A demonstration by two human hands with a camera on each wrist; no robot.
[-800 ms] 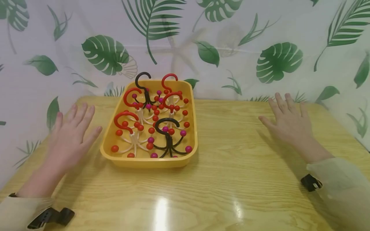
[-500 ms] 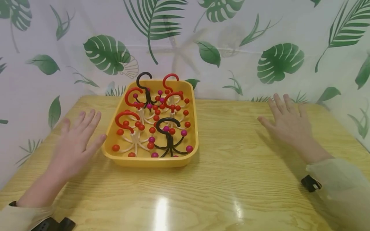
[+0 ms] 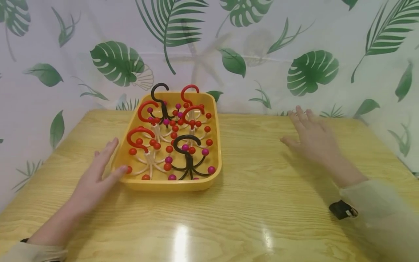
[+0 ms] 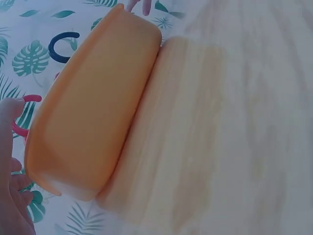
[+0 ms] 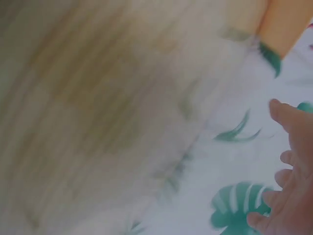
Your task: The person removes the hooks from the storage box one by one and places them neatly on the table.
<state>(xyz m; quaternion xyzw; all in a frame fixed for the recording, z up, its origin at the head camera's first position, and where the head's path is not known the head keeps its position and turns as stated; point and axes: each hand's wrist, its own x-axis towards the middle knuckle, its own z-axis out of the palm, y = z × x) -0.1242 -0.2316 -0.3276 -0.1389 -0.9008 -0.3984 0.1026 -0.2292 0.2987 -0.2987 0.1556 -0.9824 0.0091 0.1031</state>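
A yellow tray (image 3: 167,186) stands on the wooden table, left of centre. Several hook-topped pieces with curved, ball-tipped legs stand in it. Two are black with magenta balls, including the front black piece (image 3: 189,162); the others, such as the front-left red-hooked piece (image 3: 150,158), have whitish legs and red balls. My left hand (image 3: 93,187) is at the tray's front-left side, fingers extended, thumb tip over the rim; contact is unclear. Away to the right, my right hand (image 3: 314,140) is over the table with fingers spread, holding nothing.
Behind the wooden table (image 3: 248,203) hangs a white backdrop (image 3: 262,76) printed with green leaves. The tray's far end is close to this backdrop. Dark straps show at the sleeve cuffs, including a black wrist device (image 3: 341,210) on the right.
My left hand has moved right and toward me, up to the tray's front-left side. My right hand has shifted slightly left. The tray stays put as the head view shifts a little.
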